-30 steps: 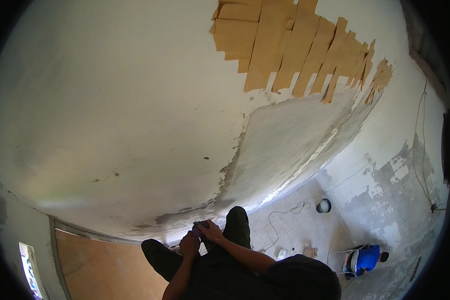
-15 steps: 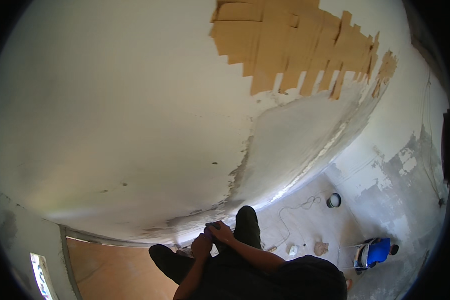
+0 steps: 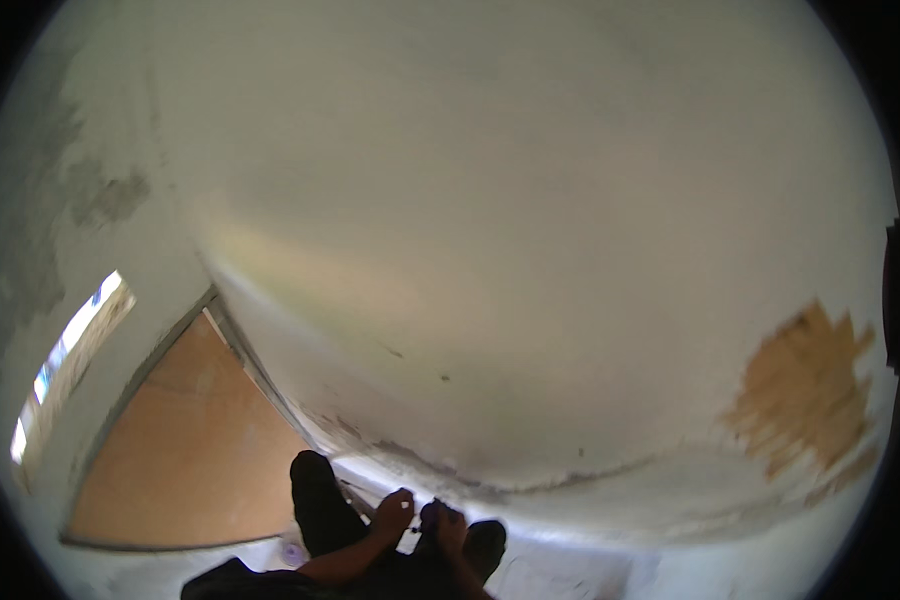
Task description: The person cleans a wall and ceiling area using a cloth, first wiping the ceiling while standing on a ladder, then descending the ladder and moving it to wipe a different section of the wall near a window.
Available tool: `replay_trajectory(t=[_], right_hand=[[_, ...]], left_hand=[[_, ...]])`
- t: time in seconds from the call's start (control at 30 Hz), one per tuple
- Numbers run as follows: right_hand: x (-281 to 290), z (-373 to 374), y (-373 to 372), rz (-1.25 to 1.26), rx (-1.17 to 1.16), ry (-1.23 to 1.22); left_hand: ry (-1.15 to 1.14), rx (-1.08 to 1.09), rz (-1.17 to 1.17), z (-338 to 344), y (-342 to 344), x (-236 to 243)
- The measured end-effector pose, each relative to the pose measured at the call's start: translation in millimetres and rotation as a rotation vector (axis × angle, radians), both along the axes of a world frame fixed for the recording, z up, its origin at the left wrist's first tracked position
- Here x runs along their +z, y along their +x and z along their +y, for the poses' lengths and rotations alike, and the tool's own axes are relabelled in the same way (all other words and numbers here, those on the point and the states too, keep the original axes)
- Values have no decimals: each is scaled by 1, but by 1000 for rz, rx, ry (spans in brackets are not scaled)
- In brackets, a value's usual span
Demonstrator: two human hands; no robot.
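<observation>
Low in the view, both of my hands are in front of my dark-trousered legs (image 3: 322,505). My left hand (image 3: 392,514) is closed, with a small pale spot showing at its fingers; what it holds, if anything, is too small to name. Close beside it on the right, my right hand (image 3: 452,532) is wrapped round a small dark object with a purplish tint (image 3: 430,514). Its kind cannot be made out. A narrow gap separates the two hands. Past them rises a broad pale plastered wall (image 3: 530,230).
At the left is an orange-brown panel (image 3: 190,440) in a grey frame, with a narrow bright opening (image 3: 65,365) in the wall beyond it. A small purple round thing (image 3: 292,553) lies near my left leg. A rough brown patch (image 3: 810,390) marks the wall at right.
My view has swung left, so the brown patch sits farther right and the bucket and the person in blue are out of view. My hands, earlier together, are now slightly apart.
</observation>
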State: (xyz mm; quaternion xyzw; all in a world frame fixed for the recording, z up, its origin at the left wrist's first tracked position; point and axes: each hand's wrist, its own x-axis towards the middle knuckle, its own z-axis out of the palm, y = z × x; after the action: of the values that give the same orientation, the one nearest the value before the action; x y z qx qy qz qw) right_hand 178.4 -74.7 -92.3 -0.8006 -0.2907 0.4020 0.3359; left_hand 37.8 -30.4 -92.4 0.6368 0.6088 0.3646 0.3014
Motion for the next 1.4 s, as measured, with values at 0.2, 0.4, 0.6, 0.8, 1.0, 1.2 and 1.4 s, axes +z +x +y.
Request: replay_trajectory(t=[0.2, 0.4, 0.6, 0.8, 1.0, 1.2, 1.4], right_hand=[[77, 2, -17, 350, 211, 159], [73, 43, -36, 428, 302, 257], [61, 79, -63, 339, 394, 183], [49, 95, -78, 288, 441, 148], [34, 77, -74, 231, 491, 133], [32, 33, -46, 103, 459, 116], [30, 25, -33, 8, 461, 159]], left_hand=[[-326, 472, 338, 6, -36, -28], [-785, 363, 372, 22, -74, -60], [-836, 340, 268, 39, -134, -129], [-761, 294, 202, 55, -180, -207], [-602, 464, 71, 58, -218, -280], [-753, 420, -30, 71, -218, -304], [-608, 406, 68, 76, -222, -312]])
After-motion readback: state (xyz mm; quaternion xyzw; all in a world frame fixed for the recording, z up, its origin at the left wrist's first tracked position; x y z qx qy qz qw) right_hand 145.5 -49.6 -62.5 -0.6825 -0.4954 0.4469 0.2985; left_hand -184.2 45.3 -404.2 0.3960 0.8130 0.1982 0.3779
